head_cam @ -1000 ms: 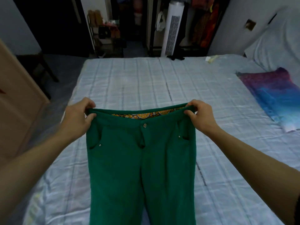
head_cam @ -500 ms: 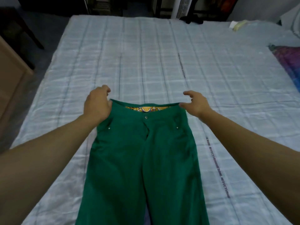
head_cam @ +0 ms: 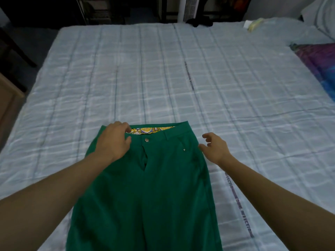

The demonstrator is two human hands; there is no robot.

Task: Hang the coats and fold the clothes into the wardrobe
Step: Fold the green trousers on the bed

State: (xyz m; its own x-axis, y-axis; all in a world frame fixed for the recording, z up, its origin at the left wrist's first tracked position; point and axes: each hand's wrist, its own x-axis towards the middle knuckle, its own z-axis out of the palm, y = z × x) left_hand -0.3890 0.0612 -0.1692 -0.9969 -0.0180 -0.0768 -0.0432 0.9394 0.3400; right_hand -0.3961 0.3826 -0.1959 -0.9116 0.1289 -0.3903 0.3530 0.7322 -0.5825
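Green trousers [head_cam: 163, 187] lie flat on the bed [head_cam: 163, 78], front side up, with the waistband away from me and a yellow patterned lining showing inside it. My left hand [head_cam: 113, 142] rests palm down on the left side of the waistband, fingers at its edge. Just off the right hip of the trousers, my right hand [head_cam: 214, 148] hovers with its fingers apart and nothing in it. The trouser legs run out of view at the bottom edge.
The bed is covered by a pale blue checked sheet. A purple and blue folded cloth [head_cam: 320, 66] lies at its right edge. A white tower fan [head_cam: 188, 9] and dark furniture stand beyond the far end. A wooden cabinet [head_cam: 7, 98] is on the left.
The trousers went from held up by the waistband to lying flat on the bed. My right hand let go and drew to the right. My left hand shifted onto the waistband.
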